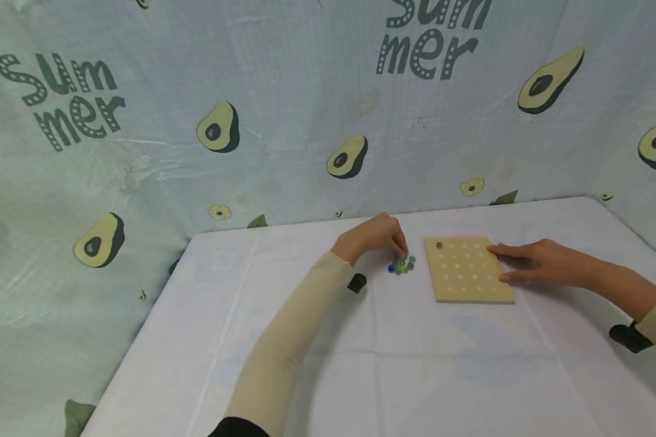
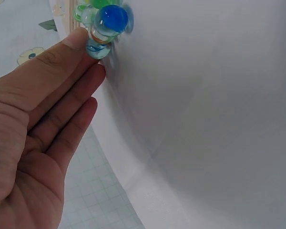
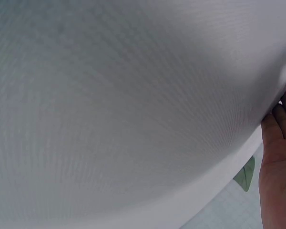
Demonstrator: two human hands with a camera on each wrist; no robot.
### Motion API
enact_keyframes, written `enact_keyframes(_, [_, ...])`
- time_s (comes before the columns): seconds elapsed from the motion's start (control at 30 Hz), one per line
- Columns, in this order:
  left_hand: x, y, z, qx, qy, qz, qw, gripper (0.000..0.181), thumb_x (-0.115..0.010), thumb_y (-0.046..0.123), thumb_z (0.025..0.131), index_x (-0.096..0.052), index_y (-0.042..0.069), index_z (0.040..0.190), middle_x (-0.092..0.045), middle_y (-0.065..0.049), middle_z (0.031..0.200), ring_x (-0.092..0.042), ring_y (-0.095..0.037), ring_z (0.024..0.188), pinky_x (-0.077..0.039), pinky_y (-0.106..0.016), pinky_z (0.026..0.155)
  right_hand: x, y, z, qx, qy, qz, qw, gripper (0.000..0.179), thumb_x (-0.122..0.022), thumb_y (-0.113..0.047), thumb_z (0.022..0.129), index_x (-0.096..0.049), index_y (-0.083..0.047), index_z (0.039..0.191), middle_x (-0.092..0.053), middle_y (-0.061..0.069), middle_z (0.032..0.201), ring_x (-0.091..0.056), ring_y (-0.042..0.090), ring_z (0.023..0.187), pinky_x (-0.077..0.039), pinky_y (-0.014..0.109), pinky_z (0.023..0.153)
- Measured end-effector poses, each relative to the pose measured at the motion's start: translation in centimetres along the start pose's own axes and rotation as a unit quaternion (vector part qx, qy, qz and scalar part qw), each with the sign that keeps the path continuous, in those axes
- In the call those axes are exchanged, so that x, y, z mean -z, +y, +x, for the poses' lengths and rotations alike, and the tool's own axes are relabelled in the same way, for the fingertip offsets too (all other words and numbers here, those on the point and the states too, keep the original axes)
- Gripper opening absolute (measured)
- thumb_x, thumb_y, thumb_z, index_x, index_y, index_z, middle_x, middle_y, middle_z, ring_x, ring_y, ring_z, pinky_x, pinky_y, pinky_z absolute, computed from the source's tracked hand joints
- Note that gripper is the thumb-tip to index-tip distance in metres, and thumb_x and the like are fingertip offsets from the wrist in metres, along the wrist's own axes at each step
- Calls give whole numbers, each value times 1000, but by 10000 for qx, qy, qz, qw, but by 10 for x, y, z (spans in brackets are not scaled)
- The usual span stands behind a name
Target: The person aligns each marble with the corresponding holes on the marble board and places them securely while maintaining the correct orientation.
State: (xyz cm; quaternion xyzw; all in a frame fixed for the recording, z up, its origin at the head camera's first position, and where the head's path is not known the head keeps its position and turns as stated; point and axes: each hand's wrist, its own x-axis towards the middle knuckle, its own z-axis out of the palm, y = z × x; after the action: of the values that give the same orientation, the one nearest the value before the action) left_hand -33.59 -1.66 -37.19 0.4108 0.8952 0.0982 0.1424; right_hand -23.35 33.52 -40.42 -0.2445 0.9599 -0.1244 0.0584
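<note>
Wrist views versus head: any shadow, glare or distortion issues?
Head: fairly even light, soft shadows by the left hand and right forearm, marbles small; left wrist: bright highlights on the blue marble, table edge looks bowed; right wrist: dim, grey tablecloth fills most, right hand cropped by the frame.
</note>
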Motion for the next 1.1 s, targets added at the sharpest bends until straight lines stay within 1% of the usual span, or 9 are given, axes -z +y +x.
enact_keyframes(0.1, [-3,1,0,12,52,106,9999,17,-80,30,88,-84,22,103,-77,13,99,-54,-8,96,-36,-22,87,-1,2,0,19,14,-57,10000,74,-72,-53,90,-54,-11,149,-55,22,145,-60,43,122,-51,58,93])
enact_keyframes(0.17, [-4,1,0,7,105,62,9999,17,-80,30,88,-84,21,102,-77,13,98,-53,-7,95,-36,-21,85,-1,2,0,31,29,-96,9999,74,-72,-54,90,-54,-11,148,-55,22,144,-62,41,120,-52,56,92])
enact_keyframes(0.3, [-7,2,-1,-48,214,-173,9996,16,-80,25,89,-84,18,102,-77,11,96,-60,-3,91,-43,-14,83,-1,2,0,10,44,-83,10000,75,-72,-54,90,-54,-11,148,-55,22,144,-61,41,121,-52,57,92])
enact_keyframes(0.4, [-8,2,-2,-32,231,-348,9991,16,-80,23,89,-83,15,103,-77,8,95,-65,-1,88,-49,-14,81,0,1,-1,-28,29,-80,10000,75,-72,-55,89,-54,-11,148,-55,23,145,-59,44,123,-51,58,93])
enact_keyframes(0.63, [-9,2,-6,115,302,-614,9976,16,-79,23,91,-83,14,104,-78,7,96,-66,0,87,-50,-15,81,0,-2,0,-5,47,-94,9999,75,-72,-55,89,-54,-11,148,-55,22,144,-59,44,123,-51,58,94])
enact_keyframes(0.93, [-3,9,-8,-3,577,-791,9952,16,-78,20,92,-81,11,106,-77,4,98,-67,-2,86,-51,-15,79,0,-2,-1,24,83,-23,10000,75,-72,-54,90,-54,-11,148,-55,22,145,-58,45,124,-50,59,95])
enact_keyframes(1.1, [3,16,-10,-14,734,-729,9946,16,-77,18,93,-80,11,107,-76,3,99,-66,-3,88,-51,-15,80,0,-1,-1,48,87,-13,9999,74,-72,-54,90,-54,-11,148,-55,21,145,-59,43,124,-50,58,95])
